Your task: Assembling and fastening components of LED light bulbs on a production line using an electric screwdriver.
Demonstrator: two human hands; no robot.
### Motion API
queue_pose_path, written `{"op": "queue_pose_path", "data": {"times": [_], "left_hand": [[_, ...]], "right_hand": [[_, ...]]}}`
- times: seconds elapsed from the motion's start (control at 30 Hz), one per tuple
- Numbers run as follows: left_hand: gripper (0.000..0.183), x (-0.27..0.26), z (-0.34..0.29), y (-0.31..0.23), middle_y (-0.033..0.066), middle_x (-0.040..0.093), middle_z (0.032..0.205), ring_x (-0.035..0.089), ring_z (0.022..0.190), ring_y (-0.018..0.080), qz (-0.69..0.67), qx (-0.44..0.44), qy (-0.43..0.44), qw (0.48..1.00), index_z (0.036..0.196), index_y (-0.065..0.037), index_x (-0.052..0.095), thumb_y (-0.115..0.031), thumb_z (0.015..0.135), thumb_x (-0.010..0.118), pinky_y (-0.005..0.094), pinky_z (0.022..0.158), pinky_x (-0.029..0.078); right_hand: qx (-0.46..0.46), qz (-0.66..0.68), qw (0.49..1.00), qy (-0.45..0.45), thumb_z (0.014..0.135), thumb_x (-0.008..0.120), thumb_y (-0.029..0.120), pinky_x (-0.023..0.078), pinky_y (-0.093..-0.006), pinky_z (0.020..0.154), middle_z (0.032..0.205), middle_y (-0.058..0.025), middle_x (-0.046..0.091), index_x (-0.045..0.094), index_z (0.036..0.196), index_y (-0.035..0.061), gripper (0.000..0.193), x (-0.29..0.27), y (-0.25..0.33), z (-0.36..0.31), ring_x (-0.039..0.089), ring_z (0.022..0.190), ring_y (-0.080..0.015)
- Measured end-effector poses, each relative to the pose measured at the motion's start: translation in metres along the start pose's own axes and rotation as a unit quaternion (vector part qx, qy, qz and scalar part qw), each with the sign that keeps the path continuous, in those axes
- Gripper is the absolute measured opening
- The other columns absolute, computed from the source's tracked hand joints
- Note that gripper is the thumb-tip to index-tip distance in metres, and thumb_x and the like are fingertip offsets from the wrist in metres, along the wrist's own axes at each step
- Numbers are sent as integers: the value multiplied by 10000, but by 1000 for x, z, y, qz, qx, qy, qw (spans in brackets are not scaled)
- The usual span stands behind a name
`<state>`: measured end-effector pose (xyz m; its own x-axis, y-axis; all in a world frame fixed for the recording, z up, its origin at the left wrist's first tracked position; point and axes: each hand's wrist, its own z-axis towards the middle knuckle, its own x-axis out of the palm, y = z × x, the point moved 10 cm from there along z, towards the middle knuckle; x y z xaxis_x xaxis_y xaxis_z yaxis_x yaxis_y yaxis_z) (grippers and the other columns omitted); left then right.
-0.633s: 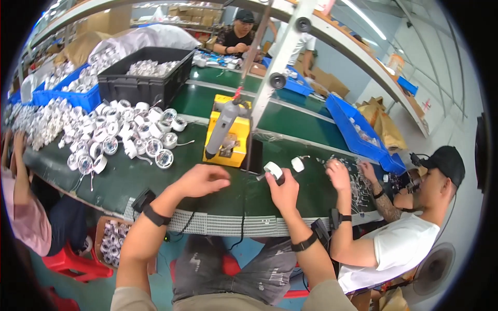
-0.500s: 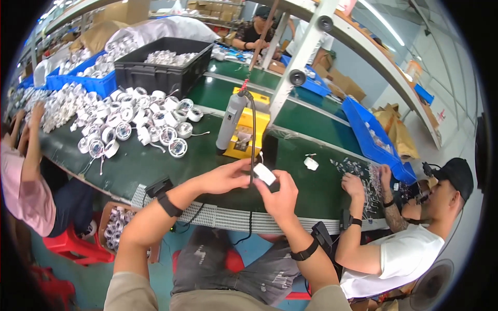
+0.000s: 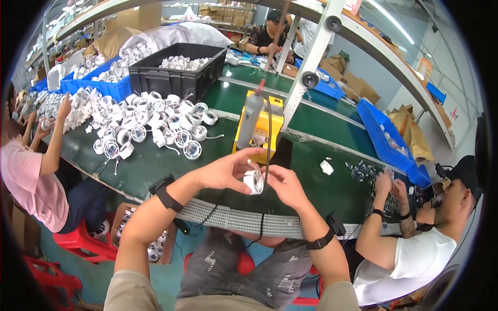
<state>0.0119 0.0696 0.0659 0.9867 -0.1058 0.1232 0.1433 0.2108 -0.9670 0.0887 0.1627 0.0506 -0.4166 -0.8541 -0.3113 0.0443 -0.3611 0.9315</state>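
Observation:
Between my hands, above the near edge of the green work table, is a small white round lamp housing (image 3: pixel 253 182), turned so its ring-like opening shows. My left hand (image 3: pixel 224 172) grips it from the left with thumb and fingers. At its right edge are the fingertips of my right hand (image 3: pixel 286 186), closed on the rim; their exact contact is partly hidden. Just beyond hangs a grey electric screwdriver (image 3: pixel 250 120) with a dark cable, in front of a yellow stand (image 3: pixel 274 116). A heap of similar white housings (image 3: pixel 155 122) lies to the left.
Behind the heap are a black crate (image 3: pixel 150 80) and a blue bin (image 3: pixel 111 89). One white part (image 3: pixel 326 167) lies on the table (image 3: pixel 306 194) at right, near small loose parts (image 3: pixel 363 171). People work on both sides. A slanted white post (image 3: pixel 306 78) rises beyond the stand.
The white housing has been turned from its plain side to its ringed opening, and my left-hand fingers have spread wider around it. The screwdriver hangs more upright, and the whole view has shifted slightly.

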Motion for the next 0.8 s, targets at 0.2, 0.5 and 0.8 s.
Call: {"op": "queue_pose_path", "data": {"times": [0.2,0.5,0.8], "left_hand": [[972,-22,-9,2,82,545,1193,532,1149,194,-30,0,-28,999,1502,-91,203,119,705,717,349,1022,426],[777,-34,-16,24,101,502,1294,504,1213,212,-80,-50,-44,995,1432,-21,353,123,725,642,360,1020,435],[523,-30,-11,51,127,568,1252,564,1131,231,-332,-120,-93,931,1384,15,400,-306,976,461,403,915,476]], "right_hand": [[95,213,968,88,880,645,100,520,-340,849,964,-93,648,615,1008,-29,185,14,-13,18,635,908,-186],[128,221,964,78,879,642,92,501,-351,849,921,-113,648,625,979,-62,184,17,-31,13,635,870,-206],[-33,30,999,-1,808,658,-21,431,-296,753,845,-86,570,593,763,-22,79,17,2,11,547,820,-178]]}}
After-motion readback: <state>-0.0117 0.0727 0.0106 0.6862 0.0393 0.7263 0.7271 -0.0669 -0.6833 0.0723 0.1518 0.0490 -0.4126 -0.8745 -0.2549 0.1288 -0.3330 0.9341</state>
